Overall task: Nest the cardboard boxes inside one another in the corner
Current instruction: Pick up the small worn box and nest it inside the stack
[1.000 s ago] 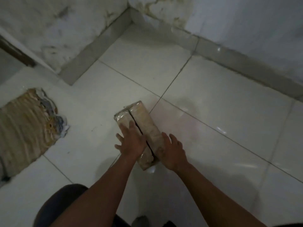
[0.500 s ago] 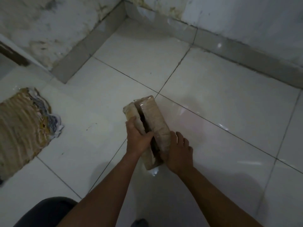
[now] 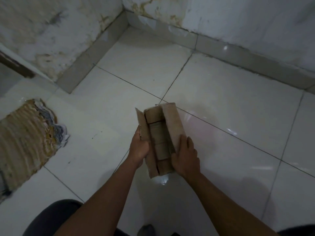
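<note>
Cardboard box (image 3: 172,120), just one, is held by left hand (image 3: 139,148) and right hand (image 3: 185,156).

- Fingers of left hand (image 3: 139,148) hidden behind left flap of cardboard box (image 3: 173,120), which it grips.
- right hand (image 3: 185,156) covers near part of right flap it holds.
- Inside of box dim: cannot tell if ribbed brown piece there is second box or box's own bottom.
- shiny white patch (image 3: 160,180) at near end of box: film or floor reflection, unclear.
- frayed brown mat (image 3: 22,138) cut off by left edge.
- dark-clothed knee (image 3: 51,218) cut off by bottom edge.
- grey shape (image 3: 147,228) at bottom edge, too dim to name.
</note>
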